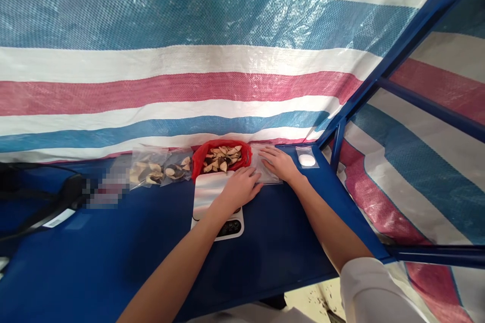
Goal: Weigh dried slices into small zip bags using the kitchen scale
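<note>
My left hand (241,189) is over the right side of a white digital scale (208,194) with a shiny metal plate. Its fingers stretch toward a stack of clear plastic bags (263,170), and nothing shows in its grip. Flat on those bags rests my right hand (279,162), fingers extended. Behind the scale, an open red plastic bag (247,155) holds many tan and dark dried pieces (223,157), whose kind I cannot make out. Part of the scale's black display panel is covered by my left wrist.
Left of the red bag lie two clear bags of similar pieces, a larger one (146,174) and a smaller one (177,169). A small clear bag with a white round item (306,160) is at the right corner. Black straps (64,192) lie left on the blue table (125,252). Blue frame bars (339,146) edge the right.
</note>
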Tool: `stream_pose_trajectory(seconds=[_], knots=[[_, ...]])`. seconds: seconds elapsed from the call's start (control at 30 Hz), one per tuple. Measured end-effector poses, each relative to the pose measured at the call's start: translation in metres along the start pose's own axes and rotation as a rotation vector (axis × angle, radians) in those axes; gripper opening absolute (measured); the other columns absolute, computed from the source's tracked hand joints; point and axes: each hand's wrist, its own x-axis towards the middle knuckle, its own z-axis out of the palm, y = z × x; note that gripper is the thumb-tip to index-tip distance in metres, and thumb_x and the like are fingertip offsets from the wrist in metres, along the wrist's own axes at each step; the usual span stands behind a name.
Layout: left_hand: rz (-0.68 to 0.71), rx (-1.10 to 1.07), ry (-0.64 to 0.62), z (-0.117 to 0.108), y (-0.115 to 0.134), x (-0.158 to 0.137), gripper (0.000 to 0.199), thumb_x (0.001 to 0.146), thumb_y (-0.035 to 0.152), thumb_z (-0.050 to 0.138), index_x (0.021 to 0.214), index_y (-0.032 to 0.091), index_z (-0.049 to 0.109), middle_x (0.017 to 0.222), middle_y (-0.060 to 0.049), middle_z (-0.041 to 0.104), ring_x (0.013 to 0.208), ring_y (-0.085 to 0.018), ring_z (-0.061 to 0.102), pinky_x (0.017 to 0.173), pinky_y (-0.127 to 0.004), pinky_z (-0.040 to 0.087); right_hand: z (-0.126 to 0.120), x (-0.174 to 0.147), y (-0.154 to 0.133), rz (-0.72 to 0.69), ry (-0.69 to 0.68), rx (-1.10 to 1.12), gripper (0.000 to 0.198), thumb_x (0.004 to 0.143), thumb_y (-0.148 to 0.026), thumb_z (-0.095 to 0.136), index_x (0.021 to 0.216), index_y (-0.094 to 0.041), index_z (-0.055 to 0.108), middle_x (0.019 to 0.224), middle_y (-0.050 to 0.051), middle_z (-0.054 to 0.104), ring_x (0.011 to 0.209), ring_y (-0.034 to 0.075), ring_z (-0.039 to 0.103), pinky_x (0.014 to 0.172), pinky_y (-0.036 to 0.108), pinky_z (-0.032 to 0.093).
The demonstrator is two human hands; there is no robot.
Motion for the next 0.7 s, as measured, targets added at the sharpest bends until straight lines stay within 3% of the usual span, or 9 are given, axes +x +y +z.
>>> stream_pose_trajectory(seconds=[0.17,0.37,0.5,0.7], knots=[[-0.063,-0.039,0.185,-0.031,-0.021,-0.032,0.033,0.1,0.034,0.049,0.118,0.016,0.07,0.121,-0.015,0.071,0.115,-0.031,0.065,0.102,-0.049,0.051,-0.01,-0.002,-0.04,0.033,0.111,0.046,0.034,0.099,-0.027,0.051,0.128,-0.026,0.07,0.133,0.005,0.068,0.128,0.026,0.061,0.109,0.041,0.051],[-0.144,-0.214,0.348,-0.061,-0.048,-0.073,0.031,0.098,0.036,0.052,0.113,0.021,0.074,0.119,-0.012,0.072,0.114,-0.027,0.066,0.103,-0.044,0.052,0.006,-0.005,-0.091,0.033,0.113,0.194,0.033,0.1,-0.028,0.052,0.126,-0.028,0.071,0.131,0.005,0.07,0.126,0.023,0.062,0.111,0.038,0.051],[-0.163,-0.282,0.403,-0.066,-0.062,-0.093,0.028,0.097,0.036,0.054,0.111,0.023,0.075,0.117,-0.01,0.073,0.111,-0.025,0.067,0.103,-0.041,0.053,0.016,-0.006,-0.11,0.047,0.121,0.242,0.029,0.1,-0.029,0.053,0.121,-0.027,0.073,0.128,0.005,0.071,0.125,0.022,0.063,0.11,0.038,0.051],[-0.23,-0.146,0.438,-0.055,-0.089,-0.127,0.03,0.097,0.038,0.053,0.112,0.023,0.073,0.116,-0.011,0.073,0.111,-0.027,0.066,0.103,-0.044,0.052,0.017,-0.02,-0.109,0.081,0.134,0.135,0.031,0.101,-0.029,0.05,0.123,-0.026,0.071,0.13,0.006,0.07,0.129,0.024,0.061,0.113,0.043,0.048]])
